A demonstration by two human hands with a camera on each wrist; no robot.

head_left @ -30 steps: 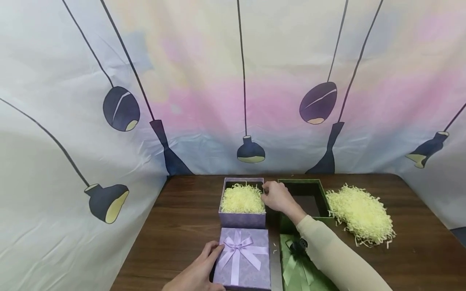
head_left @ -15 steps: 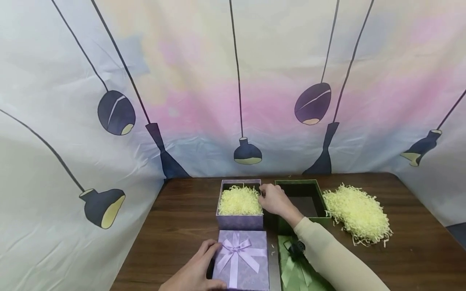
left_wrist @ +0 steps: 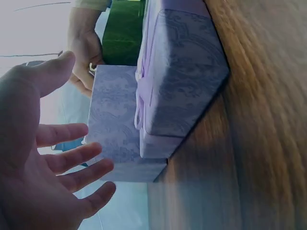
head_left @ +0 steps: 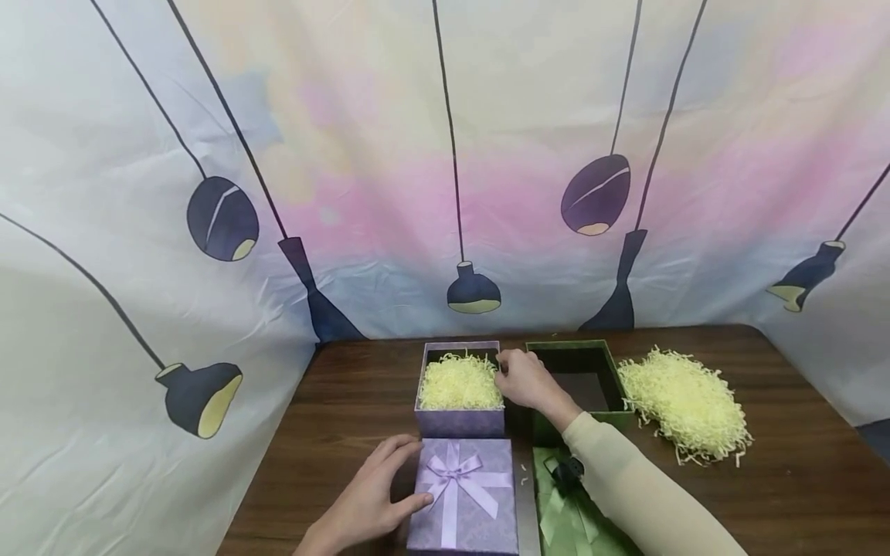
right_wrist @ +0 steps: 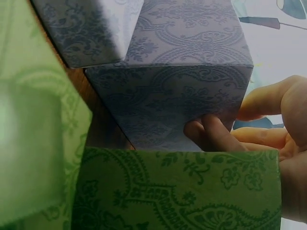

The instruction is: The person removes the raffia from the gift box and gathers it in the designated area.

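Note:
A purple patterned gift box [head_left: 460, 422] stands at the back of the table, filled with pale yellow shredded paper [head_left: 461, 384]. My right hand [head_left: 531, 378] grips its right wall near the rim. In the right wrist view, fingertips [right_wrist: 216, 133] press the outer side of that wall. The purple lid [head_left: 480, 521], topped with a ribbon bow, lies in front of the box. Beside its left edge is my left hand [head_left: 365, 494], thumb and fingers spread. The left wrist view shows this hand [left_wrist: 43, 158] holding nothing, its fingers apart from the lid.
A green gift box [head_left: 621, 419] without shredded paper stands right of the purple one. Its green lid [head_left: 580, 529] lies in front, partly under my right sleeve [head_left: 647, 479]. A pile of yellow shredded paper [head_left: 688, 405] lies at the right on the wooden table [head_left: 334, 417].
My left hand has loosened from the left edge of the purple lid and its fingers have spread. The right hand stays at the purple box's wall. The head view has shifted slightly.

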